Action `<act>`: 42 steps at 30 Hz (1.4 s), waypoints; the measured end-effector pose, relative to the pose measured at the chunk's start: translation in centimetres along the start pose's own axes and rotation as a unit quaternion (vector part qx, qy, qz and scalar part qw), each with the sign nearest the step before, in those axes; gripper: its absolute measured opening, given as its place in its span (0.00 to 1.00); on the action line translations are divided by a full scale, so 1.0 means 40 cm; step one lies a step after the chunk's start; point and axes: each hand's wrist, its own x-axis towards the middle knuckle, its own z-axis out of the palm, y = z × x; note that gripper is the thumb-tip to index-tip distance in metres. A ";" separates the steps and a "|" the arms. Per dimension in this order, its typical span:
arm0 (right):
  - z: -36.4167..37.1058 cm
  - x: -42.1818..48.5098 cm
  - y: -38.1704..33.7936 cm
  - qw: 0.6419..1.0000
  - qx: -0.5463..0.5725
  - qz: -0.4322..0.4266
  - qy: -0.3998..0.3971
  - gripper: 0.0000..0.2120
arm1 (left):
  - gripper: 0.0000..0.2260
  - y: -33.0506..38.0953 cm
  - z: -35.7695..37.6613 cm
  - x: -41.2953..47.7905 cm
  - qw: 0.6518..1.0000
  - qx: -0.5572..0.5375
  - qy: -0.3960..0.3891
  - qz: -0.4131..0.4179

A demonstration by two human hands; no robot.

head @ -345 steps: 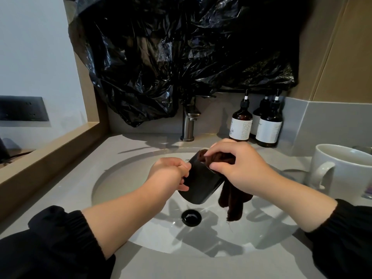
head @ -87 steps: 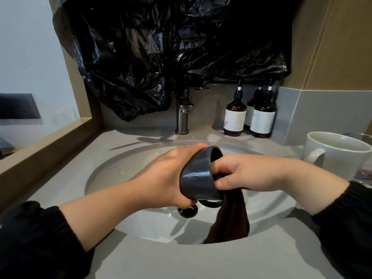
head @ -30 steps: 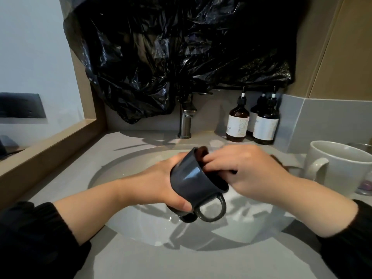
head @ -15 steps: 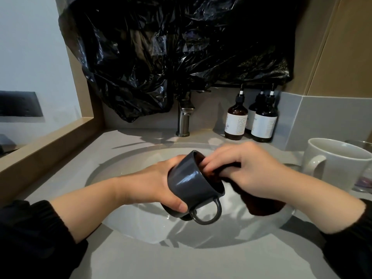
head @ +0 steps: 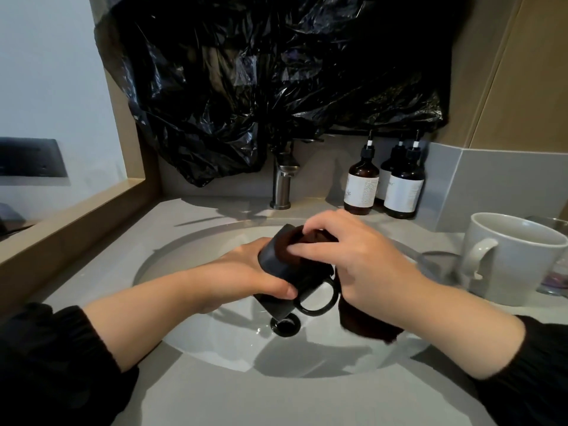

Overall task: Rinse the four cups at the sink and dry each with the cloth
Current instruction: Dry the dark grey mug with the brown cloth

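Over the sink (head: 196, 333), the left hand (head: 242, 272) grips the dark cup (head: 273, 262) around its body. The cup is tipped well over, its handle hanging down toward the drain (head: 285, 325). The right hand (head: 362, 259) pinches the brown cloth (head: 365, 324), and now a wad of it is stuffed right into the cup's mouth. Half a second ago only the fingertips were at the rim, and a few seconds back the cloth was working the outside. So the wipe has gone from the outer wall to the inside. The loose tail of cloth dangles under the right wrist, above the basin. My read is that this cup is rinsed and close to dry, with a twist or two inside left to do. On the bench (head: 246, 401) to the right stands a white mug (head: 516, 259), with a clear glass (head: 553, 282) just behind it, mostly hidden. Whether those are done, I cannot tell.
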 end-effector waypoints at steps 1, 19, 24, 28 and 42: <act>0.006 0.000 0.011 1.000 -0.008 0.001 -0.007 0.24 | 0.28 -0.002 -0.001 0.000 1.000 -0.006 -0.002 -0.004; -0.043 0.019 0.045 0.891 0.274 0.336 -0.133 0.16 | 0.36 0.005 -0.029 -0.017 0.939 -0.329 -0.095 -0.024; -0.042 0.030 0.026 0.899 0.322 0.289 -0.069 0.28 | 0.33 -0.003 -0.028 -0.011 0.915 -0.373 -0.153 -0.011; -0.042 0.027 0.016 0.895 0.346 0.262 -0.098 0.12 | 0.31 -0.012 -0.045 -0.010 0.911 -0.356 -0.210 -0.019; 0.024 0.031 0.036 0.920 0.000 0.362 -0.150 0.03 | 0.05 0.022 0.019 0.015 0.985 0.067 0.139 0.080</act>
